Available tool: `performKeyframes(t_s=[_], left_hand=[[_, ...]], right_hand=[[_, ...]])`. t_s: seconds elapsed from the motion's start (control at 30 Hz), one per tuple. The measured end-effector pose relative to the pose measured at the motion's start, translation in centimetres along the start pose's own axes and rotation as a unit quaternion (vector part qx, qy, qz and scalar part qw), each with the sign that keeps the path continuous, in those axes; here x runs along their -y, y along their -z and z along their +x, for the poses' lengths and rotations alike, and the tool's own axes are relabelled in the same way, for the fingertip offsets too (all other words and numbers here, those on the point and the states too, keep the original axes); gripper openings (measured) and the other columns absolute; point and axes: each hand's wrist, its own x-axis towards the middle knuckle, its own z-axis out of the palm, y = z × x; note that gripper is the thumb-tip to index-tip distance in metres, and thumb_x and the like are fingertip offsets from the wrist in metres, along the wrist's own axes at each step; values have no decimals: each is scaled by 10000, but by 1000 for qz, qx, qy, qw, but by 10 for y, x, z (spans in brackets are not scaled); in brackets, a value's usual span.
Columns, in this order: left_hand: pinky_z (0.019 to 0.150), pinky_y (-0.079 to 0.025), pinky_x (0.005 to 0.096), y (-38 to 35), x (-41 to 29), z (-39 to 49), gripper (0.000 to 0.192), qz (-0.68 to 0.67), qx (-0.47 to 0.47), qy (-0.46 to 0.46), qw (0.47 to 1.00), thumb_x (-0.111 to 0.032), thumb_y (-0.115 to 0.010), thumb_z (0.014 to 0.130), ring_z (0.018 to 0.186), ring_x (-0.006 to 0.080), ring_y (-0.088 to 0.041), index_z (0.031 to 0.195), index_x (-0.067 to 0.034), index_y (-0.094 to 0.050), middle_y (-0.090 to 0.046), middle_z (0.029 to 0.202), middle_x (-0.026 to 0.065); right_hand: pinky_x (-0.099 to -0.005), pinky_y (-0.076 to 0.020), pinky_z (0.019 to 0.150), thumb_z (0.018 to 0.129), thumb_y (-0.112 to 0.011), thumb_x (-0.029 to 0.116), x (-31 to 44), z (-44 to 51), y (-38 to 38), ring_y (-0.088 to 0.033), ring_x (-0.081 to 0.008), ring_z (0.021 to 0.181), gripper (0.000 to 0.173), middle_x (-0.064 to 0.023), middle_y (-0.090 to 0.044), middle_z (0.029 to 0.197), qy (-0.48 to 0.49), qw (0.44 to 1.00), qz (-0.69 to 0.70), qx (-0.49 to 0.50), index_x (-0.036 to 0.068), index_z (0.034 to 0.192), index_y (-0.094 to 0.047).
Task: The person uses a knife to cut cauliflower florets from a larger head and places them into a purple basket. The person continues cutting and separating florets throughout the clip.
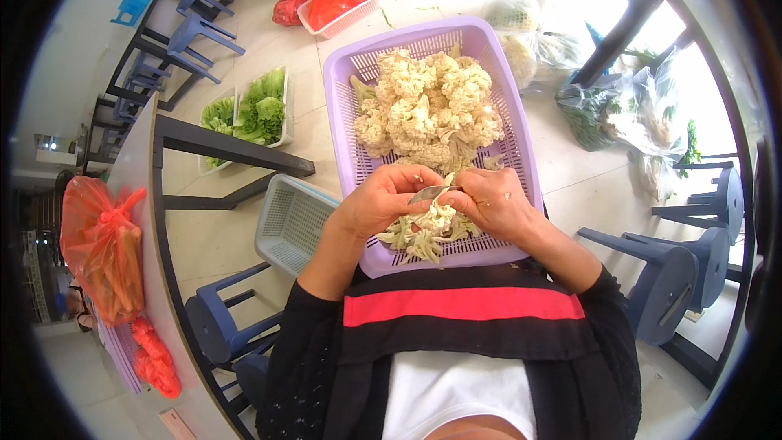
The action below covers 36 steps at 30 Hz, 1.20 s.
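Both hands are over the near part of a purple plastic basket (339,134). In my right hand (498,203) is a small knife (429,194), its blade pointing left towards my other hand. My left hand (383,198) holds a small cauliflower piece (438,217) from the left side, with the fingers close to the blade. Its underside and the knife's handle are mostly hidden by my fingers. Cauliflower florets (415,113) are heaped in the far part of the basket. Pale leaves and stem trimmings (421,245) lie in the near end, below my hands.
A grey-green basket (293,220) stands left of the purple one, beside a blue stool (214,318). Leafy greens (263,107) fill white baskets beyond a dark table leg (238,150). Bagged vegetables (635,110) and more blue stools (663,287) are at the right.
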Motion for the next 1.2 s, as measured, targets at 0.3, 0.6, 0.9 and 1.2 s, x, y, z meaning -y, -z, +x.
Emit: performKeyframes(t_s=[0.3, 0.6, 0.9, 1.2], left_hand=[[533, -501, 247, -25, 2, 3, 201, -105, -62, 14, 992, -113, -640, 888, 673, 119, -603, 1039, 4, -578, -624, 865, 67], [581, -531, 287, -37, 1, 0, 109, -104, -162, 18, 981, -73, -620, 889, 727, 140, -620, 970, -1, -615, -638, 872, 61], [794, -463, 235, -31, 7, -1, 83, 72, -122, -15, 990, 11, -586, 875, 856, 109, -591, 945, 15, -631, -636, 905, 47], [791, -463, 271, -26, 13, 4, 160, 160, -121, -64, 978, -138, -517, 970, 870, 147, -580, 1021, 2, -578, -601, 937, 59]], right_hand=[[-371, -416, 414, 814, -697, 385, -5, 1, 9, -544, -258, 466, 403, -58, -493, 551, 94, 993, -61, -45, 92, 623, -497], [-362, -409, 401, 790, -714, 392, -5, 0, 8, -531, -240, 453, 408, -46, -474, 555, 115, 988, -93, -48, 105, 614, -483], [-352, -413, 403, 777, -717, 407, -6, -2, 7, -543, -227, 459, 419, -38, -460, 541, 152, 987, -55, -27, 113, 614, -469], [-341, -428, 421, 778, -705, 408, 0, -1, 6, -560, -221, 501, 403, -31, -505, 572, 168, 984, -62, -10, 107, 629, -482]])
